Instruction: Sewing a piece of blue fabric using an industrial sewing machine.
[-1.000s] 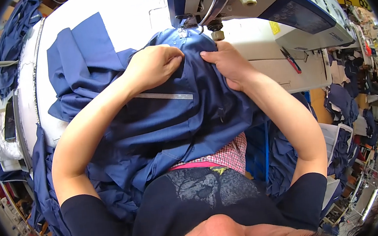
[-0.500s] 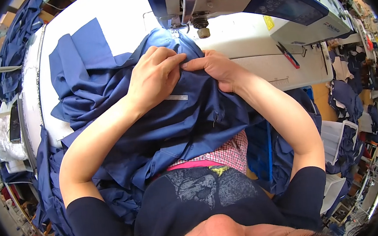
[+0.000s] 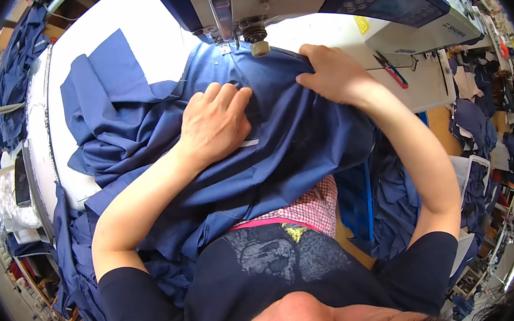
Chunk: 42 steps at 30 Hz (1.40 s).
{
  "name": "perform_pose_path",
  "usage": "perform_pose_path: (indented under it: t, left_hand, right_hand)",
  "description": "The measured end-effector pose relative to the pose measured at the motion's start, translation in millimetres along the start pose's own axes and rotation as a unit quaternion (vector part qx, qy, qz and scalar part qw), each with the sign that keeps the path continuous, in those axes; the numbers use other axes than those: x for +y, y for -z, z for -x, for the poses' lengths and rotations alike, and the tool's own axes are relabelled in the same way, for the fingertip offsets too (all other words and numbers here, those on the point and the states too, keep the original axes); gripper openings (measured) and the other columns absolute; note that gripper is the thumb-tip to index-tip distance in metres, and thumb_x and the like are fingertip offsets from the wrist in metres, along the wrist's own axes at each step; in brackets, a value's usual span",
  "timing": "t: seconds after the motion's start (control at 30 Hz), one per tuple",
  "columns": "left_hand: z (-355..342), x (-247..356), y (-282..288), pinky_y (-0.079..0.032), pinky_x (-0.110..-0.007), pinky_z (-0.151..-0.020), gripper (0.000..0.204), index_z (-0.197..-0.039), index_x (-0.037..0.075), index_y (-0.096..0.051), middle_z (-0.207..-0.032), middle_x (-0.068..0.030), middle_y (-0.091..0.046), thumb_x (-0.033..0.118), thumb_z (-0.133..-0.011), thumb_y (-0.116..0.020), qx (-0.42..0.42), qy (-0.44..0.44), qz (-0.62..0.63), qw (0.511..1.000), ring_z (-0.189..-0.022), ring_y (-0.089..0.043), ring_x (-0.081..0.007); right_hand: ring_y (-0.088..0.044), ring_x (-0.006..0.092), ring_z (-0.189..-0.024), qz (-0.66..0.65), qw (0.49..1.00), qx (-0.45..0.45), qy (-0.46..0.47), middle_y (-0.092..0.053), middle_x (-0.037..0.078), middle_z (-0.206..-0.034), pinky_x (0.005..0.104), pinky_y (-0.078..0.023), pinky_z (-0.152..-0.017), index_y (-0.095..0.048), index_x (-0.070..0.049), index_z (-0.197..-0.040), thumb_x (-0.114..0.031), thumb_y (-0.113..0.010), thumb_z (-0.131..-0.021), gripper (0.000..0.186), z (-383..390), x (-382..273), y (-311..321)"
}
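Observation:
A large piece of navy fabric (image 3: pixel 304 131) spreads over the sewing table and hangs down onto my lap. Its far part lies flat beneath the needle area of a white and blue sewing machine (image 3: pixel 292 8). My left hand (image 3: pixel 216 121) is closed, its curled fingers gripping the fabric just short of the needle area. To the right, my right hand (image 3: pixel 336 73) pinches the fabric's far right edge between thumb and fingers. A small pale strip (image 3: pixel 249 143) shows on the cloth beside my left hand. The curled left fingertips are partly hidden.
Red-and-black thread snips (image 3: pixel 392 72) lie on the table right of my right hand. A blue crate (image 3: pixel 355 203) stands below the table edge, near more navy cloth. Piled navy fabric (image 3: pixel 81 258) hangs at the left, and a clear plastic bag (image 3: pixel 12 199) sits farther left.
My right hand has moved right, away from my left hand, drawing the fabric's edge out and flattening it before the machine. My left hand has shifted slightly down. The view has shifted slightly.

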<state>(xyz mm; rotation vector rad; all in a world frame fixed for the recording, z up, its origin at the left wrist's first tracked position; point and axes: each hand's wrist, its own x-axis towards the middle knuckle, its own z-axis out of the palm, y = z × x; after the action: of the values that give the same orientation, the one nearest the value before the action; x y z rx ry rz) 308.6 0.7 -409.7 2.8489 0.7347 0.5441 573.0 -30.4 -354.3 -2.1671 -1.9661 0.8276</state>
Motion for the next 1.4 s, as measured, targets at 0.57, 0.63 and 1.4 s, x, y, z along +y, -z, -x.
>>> perform_pose_path:
  t: [0.57, 0.63, 1.4]
  left_hand:
    - [5, 10, 20, -0.046, -0.043, -0.096, 0.049, -0.125, 0.003, -0.067, -0.118, -0.0095, -0.064, 0.002, -0.076, -0.069, 0.043, 0.041, 0.080, 0.995, -0.111, -0.059, -0.0293]
    - [6, 11, 20, -0.046, -0.043, -0.095, 0.049, -0.125, 0.003, -0.066, -0.118, -0.0097, -0.064, 0.003, -0.076, -0.069, 0.049, 0.044, 0.079, 0.995, -0.111, -0.059, -0.0296]
    - [-7, 10, 5, -0.045, -0.039, -0.089, 0.051, -0.123, 0.002, -0.068, -0.109, -0.0096, -0.060, 0.011, -0.073, -0.063, 0.023, 0.009, 0.040, 0.999, -0.104, -0.056, -0.0279]
  right_hand:
    - [-0.071, 0.0265, -0.100, -0.498, 0.866, 0.019, -0.034, -0.073, 0.023, -0.105, 0.0371, -0.054, -0.088, -0.066, 0.013, -0.112, -0.022, -0.080, -0.081, 0.048, 6, -46, -61]
    - [-0.069, 0.0250, -0.104, -0.539, 0.841, 0.029, -0.036, -0.072, 0.022, -0.111, 0.0364, -0.054, -0.091, -0.064, 0.012, -0.117, -0.017, -0.078, -0.083, 0.048, 8, -48, -67]
    - [-0.073, 0.0248, -0.093, -0.670, 0.700, -0.228, -0.095, -0.073, 0.020, -0.108, 0.0355, -0.058, -0.082, -0.066, 0.009, -0.116, -0.018, -0.065, -0.095, 0.035, 5, -29, -63]
